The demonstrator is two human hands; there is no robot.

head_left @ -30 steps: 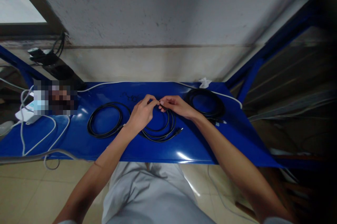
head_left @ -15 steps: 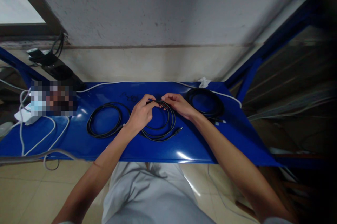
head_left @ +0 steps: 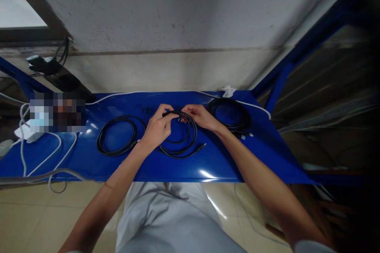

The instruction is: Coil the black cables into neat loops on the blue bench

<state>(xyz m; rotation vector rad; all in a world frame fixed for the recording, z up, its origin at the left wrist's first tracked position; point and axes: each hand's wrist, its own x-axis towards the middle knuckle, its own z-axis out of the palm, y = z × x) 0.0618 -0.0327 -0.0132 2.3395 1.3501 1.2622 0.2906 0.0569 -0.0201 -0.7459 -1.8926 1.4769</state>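
A coiled black cable (head_left: pixel 190 142) lies in the middle of a blue metal shelf (head_left: pixel 208 166). My left hand (head_left: pixel 157 128) pinches the far side of that coil. My right hand (head_left: pixel 201 117) grips the same stretch of cable just to the right, its fingers curled round it. The fingertips of both hands nearly meet over the coil's top. One end plug (head_left: pixel 202 147) sticks out at the coil's lower right.
A second black coil (head_left: pixel 115 136) lies to the left, a third (head_left: pixel 230 114) to the right. White cables (head_left: pixel 47 154) trail off the shelf's left end by a pixelated patch. A wall stands behind, blue frame bars at right, tiled floor below.
Both hands have raised the far side of the middle coil a little and shifted their pinch along it. The view has drifted slightly; the other coils lie as before.
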